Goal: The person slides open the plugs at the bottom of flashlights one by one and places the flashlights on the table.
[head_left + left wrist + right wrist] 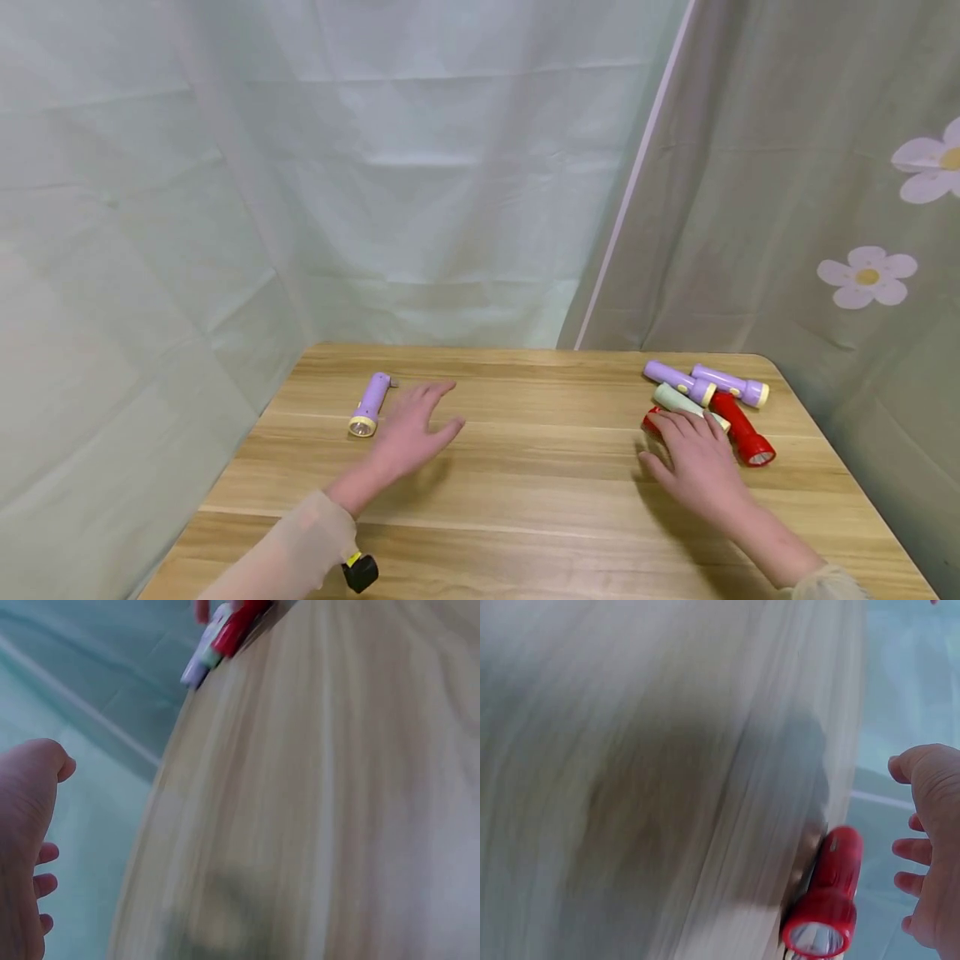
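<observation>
My left hand (408, 429) is over the left part of the table, its fingers extended and holding nothing. Just left of it lies a purple flashlight (375, 393) with a cream head facing the front. My right hand (697, 462) reaches over a group of flashlights at the right, fingers loosely spread. Its fingertips overlap a red flashlight (651, 420), most of which they hide, and the front of a pale green flashlight (675, 398). A second red flashlight (738, 425) lies beside that hand; the right wrist view shows a red flashlight (836, 862) lens-end near.
Two more purple flashlights, one (671, 377) partly against the other (731, 383), lie behind the green one. The wooden table (525, 500) has pale curtains (450, 208) along its back and sides. A black device (361, 572) is strapped at the left wrist.
</observation>
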Available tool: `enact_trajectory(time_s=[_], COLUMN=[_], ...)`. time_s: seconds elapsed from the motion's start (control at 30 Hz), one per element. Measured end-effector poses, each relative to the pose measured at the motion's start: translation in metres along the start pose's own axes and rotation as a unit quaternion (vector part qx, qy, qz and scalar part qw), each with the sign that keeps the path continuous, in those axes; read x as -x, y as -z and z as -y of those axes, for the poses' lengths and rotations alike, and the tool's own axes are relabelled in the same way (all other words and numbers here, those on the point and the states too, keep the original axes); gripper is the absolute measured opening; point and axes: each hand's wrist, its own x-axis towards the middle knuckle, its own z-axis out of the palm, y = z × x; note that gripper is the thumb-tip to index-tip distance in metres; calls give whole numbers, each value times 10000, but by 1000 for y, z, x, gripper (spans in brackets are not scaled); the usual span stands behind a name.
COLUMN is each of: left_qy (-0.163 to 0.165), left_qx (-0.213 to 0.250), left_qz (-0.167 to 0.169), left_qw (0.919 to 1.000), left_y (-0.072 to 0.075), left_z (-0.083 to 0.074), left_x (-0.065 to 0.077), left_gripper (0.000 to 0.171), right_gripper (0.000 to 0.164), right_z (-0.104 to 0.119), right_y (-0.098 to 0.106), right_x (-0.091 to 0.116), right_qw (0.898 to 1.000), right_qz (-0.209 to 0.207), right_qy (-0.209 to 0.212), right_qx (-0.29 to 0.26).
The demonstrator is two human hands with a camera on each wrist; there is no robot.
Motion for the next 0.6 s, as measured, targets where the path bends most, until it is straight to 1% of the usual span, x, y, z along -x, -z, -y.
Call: enact_trajectory(time_s=[0.1,0.2,0.4,0.47,0.6], left_qy=[-184,-435,-1007,-1097,-1229], left_qx=[-30,-132,-513,-531,-403], left_qz=[173,288,539,677,925], left_qw=[9997,9985,9921,9902,9873], left_y=[-5,-10,-21,-26,-38], left_z=[-13,-25,-50,-60,-83], left_x=[5,10,16,17,20], left_gripper=[66,66,65,65,64], right_gripper=[54,57,56,55,55], right_z=[-8,-15,-28,-31,-36], right_y=[5,11,19,20,22], right_x=[2,5,7,7,7], right_qw=[10000,9998,9993,9991,9982], right_qz=[1,78,193,228,388], right_qy=[-50,-121,-273,-305,-398], right_qx=[79,162,183,177,209])
